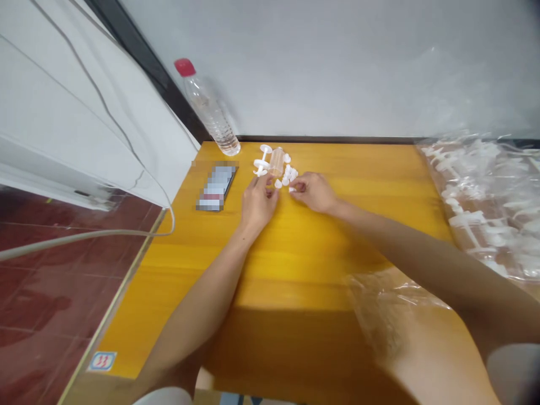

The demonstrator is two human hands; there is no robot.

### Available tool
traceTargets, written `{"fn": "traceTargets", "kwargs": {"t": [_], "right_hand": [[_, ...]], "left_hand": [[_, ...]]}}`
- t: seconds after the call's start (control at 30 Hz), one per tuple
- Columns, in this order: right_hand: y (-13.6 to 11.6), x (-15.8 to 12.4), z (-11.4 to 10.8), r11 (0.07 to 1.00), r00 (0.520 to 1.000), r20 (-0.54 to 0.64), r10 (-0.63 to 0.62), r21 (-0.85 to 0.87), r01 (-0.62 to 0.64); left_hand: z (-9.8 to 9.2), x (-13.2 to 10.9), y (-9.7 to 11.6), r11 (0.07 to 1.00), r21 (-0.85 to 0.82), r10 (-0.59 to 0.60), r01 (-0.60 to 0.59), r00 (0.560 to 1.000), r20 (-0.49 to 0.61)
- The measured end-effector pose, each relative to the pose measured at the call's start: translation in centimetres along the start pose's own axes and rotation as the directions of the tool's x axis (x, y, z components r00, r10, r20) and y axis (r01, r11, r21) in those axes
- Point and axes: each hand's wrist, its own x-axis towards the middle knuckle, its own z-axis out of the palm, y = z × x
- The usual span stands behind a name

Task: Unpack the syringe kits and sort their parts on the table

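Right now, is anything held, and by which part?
The right hand pinches a small white piece; which part cannot be told. The left hand: cannot tell.

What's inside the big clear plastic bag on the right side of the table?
The clear bag holds many white plastic pieces, some with long stems. Its folds and glare hide how many there are and whatever lies beneath them.

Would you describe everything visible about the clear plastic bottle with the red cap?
The clear plastic bottle has a red screw cap, ribbed walls and no visible label. It stands capped at the back left corner of the yellow wooden table, close to the white wall, its top slanting left in the picture.
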Motion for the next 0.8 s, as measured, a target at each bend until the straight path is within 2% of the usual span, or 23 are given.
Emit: {"fn": "traceTargets", "kwargs": {"t": [0.1, 0.17, 0.23, 0.3, 0.37, 0.4, 0.47, 0.5, 0.57, 0.6, 0.63, 0.67, 0.7, 0.8], "right_hand": [[-0.4, 1.5, 1.3, 0.998, 0.998, -0.035, 0.052, 0.031, -0.051], [-0.6, 0.9, 0.5, 0.996, 0.996, -0.062, 0.071, 0.055, -0.068], [-0.6, -1.4, -1.9, 0.996, 0.994, -0.084, 0.074, 0.052, -0.070], [-0.5, -5.8, -5.5, 0.998, 0.993, -0.099, 0.057, -0.019, -0.059], [-0.4, -12.0, -9.5, 0.983, 0.994, -0.103, 0.036, -0.175, -0.054], [-0.3, -15.5, -11.3, 0.964, 0.992, -0.126, 0.029, -0.258, -0.062], [-0.2, -22.6, -13.5, 0.930, 0.956, -0.291, 0.028, -0.344, -0.131], [0.0, -25.7, -13.9, 0.917, 0.926, -0.375, 0.037, -0.357, -0.181], [1.0, -30.7, -13.2, 0.900, 0.860, -0.506, 0.066, -0.341, -0.270], [1.9, -32.3, -12.4, 0.897, 0.830, -0.550, 0.089, -0.319, -0.307], [2.8, -33.2, -11.4, 0.897, 0.806, -0.580, 0.119, -0.286, -0.338], [3.9, -33.7, -10.4, 0.897, 0.780, -0.607, 0.151, -0.246, -0.366], [4.9, -33.6, -9.4, 0.900, 0.762, -0.620, 0.188, -0.202, -0.387], [7.0, -31.9, -7.9, 0.906, 0.748, -0.581, 0.320, -0.044, -0.422]], "left_hand": [[-1.0, -1.9, 0.3, 0.998, -0.058, 0.014, -0.011, 0.999, 0.052], [-1.8, -3.9, 1.2, 0.993, -0.120, 0.024, -0.010, 0.993, 0.112], [-2.8, -6.2, 3.1, 0.978, -0.199, 0.091, -0.055, 0.981, 0.174], [-4.2, -8.8, 6.0, 0.939, -0.288, 0.257, -0.186, 0.938, 0.231], [-5.5, -11.5, 9.4, 0.850, -0.394, 0.474, -0.350, 0.835, 0.279], [-6.0, -12.8, 11.0, 0.792, -0.443, 0.571, -0.419, 0.766, 0.296], [-6.3, -15.6, 13.7, 0.683, -0.518, 0.713, -0.514, 0.623, 0.322], [-5.9, -17.0, 14.7, 0.628, -0.545, 0.770, -0.555, 0.541, 0.338], [-4.1, -20.0, 16.2, 0.523, -0.578, 0.852, -0.627, 0.369, 0.371], [-2.9, -21.5, 16.8, 0.473, -0.580, 0.876, -0.663, 0.285, 0.389], [-1.5, -23.0, 17.3, 0.442, -0.569, 0.884, -0.693, 0.231, 0.406], [-0.2, -24.3, 17.7, 0.431, -0.545, 0.882, -0.719, 0.208, 0.422], [0.9, -25.6, 18.2, 0.436, -0.515, 0.876, -0.738, 0.216, 0.432], [3.1, -28.2, 19.0, 0.475, -0.417, 0.859, -0.775, 0.306, 0.410]]}}
